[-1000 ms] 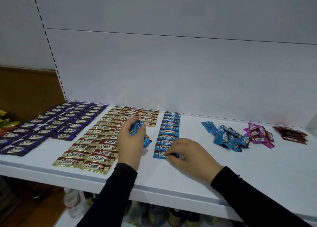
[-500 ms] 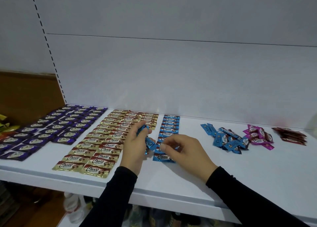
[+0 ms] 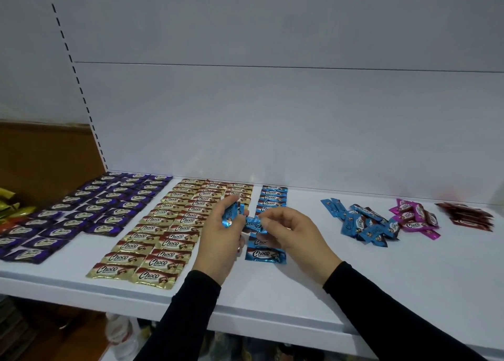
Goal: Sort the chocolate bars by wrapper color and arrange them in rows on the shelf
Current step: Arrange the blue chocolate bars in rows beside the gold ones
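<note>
On the white shelf (image 3: 300,292) lie rows of purple bars (image 3: 90,210) at the left, gold bars (image 3: 169,224) in the middle and a single row of blue bars (image 3: 272,197) beside them. My left hand (image 3: 218,240) grips a few blue bars (image 3: 230,214) above the shelf. My right hand (image 3: 294,238) pinches one blue bar (image 3: 252,221) at the edge of that bunch. The front blue bar of the row (image 3: 266,255) lies just below both hands.
A loose heap of blue bars (image 3: 362,224) sits to the right, then a pink heap (image 3: 414,218) and a dark red heap (image 3: 469,216). Yellow packets (image 3: 11,205) show at the far left. A bottle (image 3: 120,336) stands on the level below the shelf.
My right hand has lifted off the front of the blue row and risen to my left hand, where it now pinches a blue bar from the bunch.
</note>
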`<move>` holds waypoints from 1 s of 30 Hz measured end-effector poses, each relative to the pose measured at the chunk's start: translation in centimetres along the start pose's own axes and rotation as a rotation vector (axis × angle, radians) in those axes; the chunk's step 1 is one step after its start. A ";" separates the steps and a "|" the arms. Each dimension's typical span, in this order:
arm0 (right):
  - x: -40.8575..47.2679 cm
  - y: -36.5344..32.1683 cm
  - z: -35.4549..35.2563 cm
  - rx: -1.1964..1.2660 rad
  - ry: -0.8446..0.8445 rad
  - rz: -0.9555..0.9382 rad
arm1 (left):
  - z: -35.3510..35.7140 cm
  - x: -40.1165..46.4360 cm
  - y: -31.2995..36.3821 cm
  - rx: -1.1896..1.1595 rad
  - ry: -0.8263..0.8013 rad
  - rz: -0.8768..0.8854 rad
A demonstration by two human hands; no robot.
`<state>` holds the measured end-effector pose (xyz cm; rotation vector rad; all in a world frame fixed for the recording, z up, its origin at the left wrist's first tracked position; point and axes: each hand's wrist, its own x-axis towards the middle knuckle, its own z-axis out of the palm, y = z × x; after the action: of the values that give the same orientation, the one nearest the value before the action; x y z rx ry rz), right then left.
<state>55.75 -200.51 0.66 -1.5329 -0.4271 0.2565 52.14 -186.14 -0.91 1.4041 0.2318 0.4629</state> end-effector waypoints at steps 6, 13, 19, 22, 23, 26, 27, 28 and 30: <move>-0.3 -0.2 -0.1 -0.098 -0.099 -0.156 | 0.1 -0.1 0.5 -0.071 -0.058 -0.085; 0.2 -0.7 -1.0 -0.004 0.132 -0.043 | -0.3 0.4 0.5 -0.113 0.091 -0.128; 0.0 -0.4 -2.1 0.267 0.071 0.161 | -0.2 0.5 0.5 -0.115 0.124 -0.109; -0.4 -0.6 -2.3 0.303 0.031 0.164 | -0.2 0.5 0.4 -0.103 0.127 -0.106; -0.7 -0.7 -2.3 0.314 0.025 0.161 | -0.2 0.5 0.4 -0.102 0.126 -0.104; -1.3 -0.8 -2.6 0.330 -0.001 0.152 | -0.1 0.4 0.4 -0.089 0.128 -0.085; -1.5 -0.8 -2.6 0.315 -0.020 0.150 | -0.1 0.3 0.4 -0.083 0.128 -0.076; -1.7 -0.7 -2.7 0.291 -0.036 0.148 | 0.0 0.2 0.4 -0.075 0.126 -0.066; -1.9 -0.7 -2.7 0.236 -0.034 0.149 | 0.0 0.0 0.4 -0.066 0.118 -0.050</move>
<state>55.14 -203.81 1.15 -1.3312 -0.2981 0.4350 52.05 -186.12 -0.56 1.3052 0.3439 0.5083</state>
